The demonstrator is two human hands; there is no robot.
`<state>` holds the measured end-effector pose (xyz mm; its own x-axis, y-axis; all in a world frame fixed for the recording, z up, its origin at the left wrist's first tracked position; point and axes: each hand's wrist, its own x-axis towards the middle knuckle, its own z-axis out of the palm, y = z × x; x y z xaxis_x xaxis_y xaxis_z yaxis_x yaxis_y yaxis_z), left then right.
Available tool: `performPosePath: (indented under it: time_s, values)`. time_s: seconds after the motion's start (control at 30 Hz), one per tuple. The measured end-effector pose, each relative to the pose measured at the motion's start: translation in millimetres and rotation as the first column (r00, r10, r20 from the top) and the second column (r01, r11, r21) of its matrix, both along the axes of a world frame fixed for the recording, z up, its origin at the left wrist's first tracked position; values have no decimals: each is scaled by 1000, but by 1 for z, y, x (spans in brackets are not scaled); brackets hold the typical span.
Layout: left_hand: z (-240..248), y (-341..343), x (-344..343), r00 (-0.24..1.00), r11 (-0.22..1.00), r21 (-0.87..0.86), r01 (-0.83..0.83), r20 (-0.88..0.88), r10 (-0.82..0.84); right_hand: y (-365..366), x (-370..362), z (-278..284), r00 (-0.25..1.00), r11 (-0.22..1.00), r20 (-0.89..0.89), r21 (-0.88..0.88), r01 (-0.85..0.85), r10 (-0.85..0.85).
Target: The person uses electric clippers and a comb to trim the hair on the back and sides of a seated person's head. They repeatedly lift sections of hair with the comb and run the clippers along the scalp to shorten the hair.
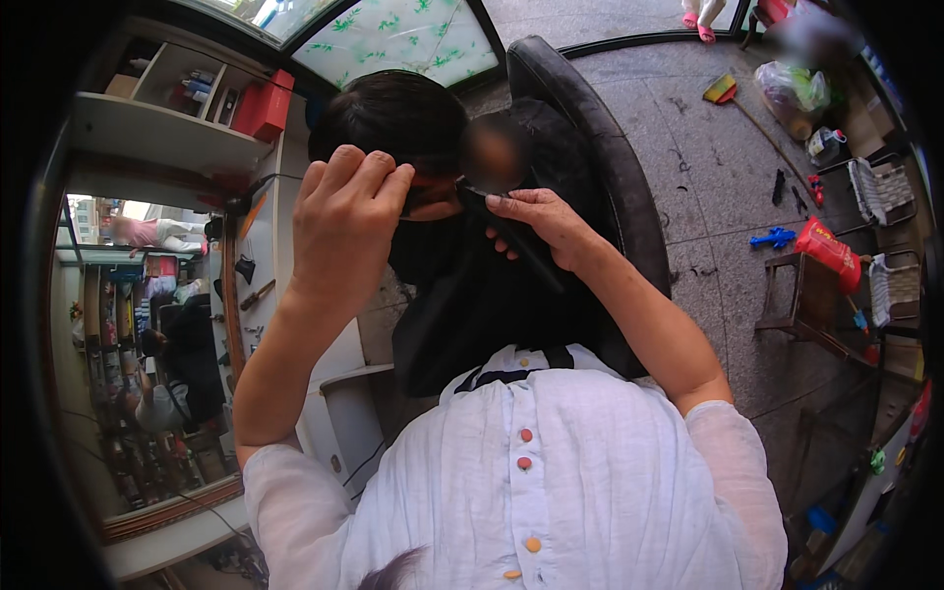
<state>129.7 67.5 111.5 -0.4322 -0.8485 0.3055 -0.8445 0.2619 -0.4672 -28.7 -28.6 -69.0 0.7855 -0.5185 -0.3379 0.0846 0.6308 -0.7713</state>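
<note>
A seated person with short dark hair (388,110) sits before me, draped in a black cape (472,320). My left hand (344,221) is raised at the side of the head, its fingers curled together; the back of the hand hides whatever they may hold. Beside the ear, my right hand (546,221) grips a long black tool that looks like a hair clipper (529,254). Its front end is close to the ear, and its body slants down to the right over the cape. Thumb on top, the other fingers wrap beneath.
The black chair (629,167) curves round the person's right side in view. At left stand a white counter (339,344) and a framed mirror (147,393). Cut hair, a broom with a yellow-red head (721,88), a blue toy (773,238) and a wooden stool (806,305) are on the floor.
</note>
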Motion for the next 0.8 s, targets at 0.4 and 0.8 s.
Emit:
performPosePath:
  time_s: [0.4, 0.8]
  values:
    - [7, 10, 1, 977, 978, 173, -120, -154, 148, -12, -6, 3, 999, 999, 36, -44, 5, -3]
    - [-1, 1, 5, 988, 996, -28, -81, -133, 76, -30, -13, 11, 999, 961, -50, -275, -12, -2]
